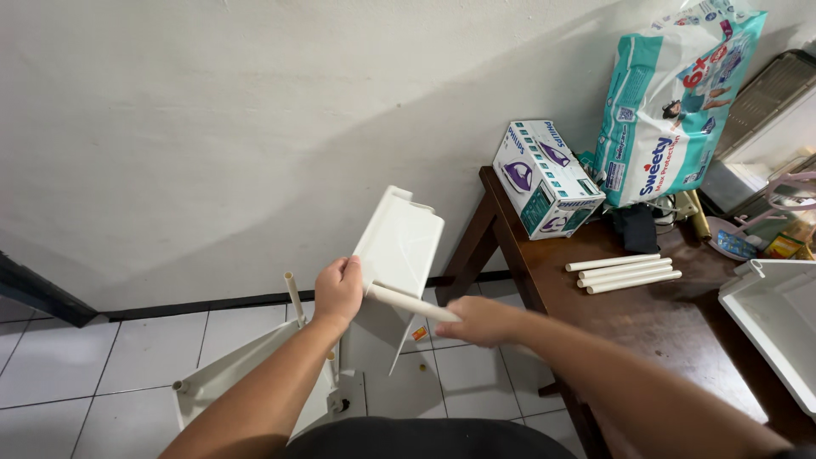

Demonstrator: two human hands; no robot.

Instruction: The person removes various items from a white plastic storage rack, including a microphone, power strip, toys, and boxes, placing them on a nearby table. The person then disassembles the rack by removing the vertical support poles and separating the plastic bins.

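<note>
Near the centre of the frame the left hand (338,291) is closed around the lower corner of a white plastic shelf tray (401,242), holding it tilted up on edge so its flat face slopes toward the upper right. The right hand (473,321) has its fingers wrapped shut on the far end of a cream plastic tube (410,303), whose long axis runs from lower right up to the left, its other end meeting the tray's corner just beside the left hand's thumb. So the tube lies between the two hands, the right hand on its outer end and the left at the joint. Below them, on the white tiled floor (76,357), stands a partly built white rack (246,365) with another upright tube (293,297) rising from it, close under the left forearm. To the right a dark wooden table (646,323) juts toward the hands; its near edge sits just beside the right wrist, leaving open room mainly to the left and above the floor. On the table lie four more spare tubes (625,274), a boxed steam iron (546,178), a nappy pack (676,102) and a second white tray (778,319).
</note>
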